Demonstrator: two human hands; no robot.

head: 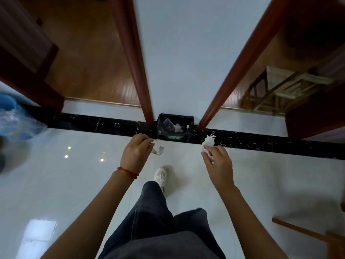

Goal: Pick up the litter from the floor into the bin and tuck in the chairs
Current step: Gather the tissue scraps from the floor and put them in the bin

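A small black bin (190, 119) stands on the floor against the white wall, between two red-brown door frames, with crumpled clear wrappers and paper inside. My left hand (137, 152) pinches a thin curled paper strip (158, 150) just in front of and left of the bin. My right hand (217, 161) grips a crumpled white tissue (208, 142) to the bin's right. Both hands are stretched out over the white tiled floor. A wooden chair (276, 88) shows through the right doorway.
A black marble strip (261, 142) crosses the floor along the wall. A blue tub with clear plastic (13, 118) sits at the far left. Wooden furniture edges (306, 232) jut in at the lower right. My white shoe (161, 177) steps forward on the tiles.
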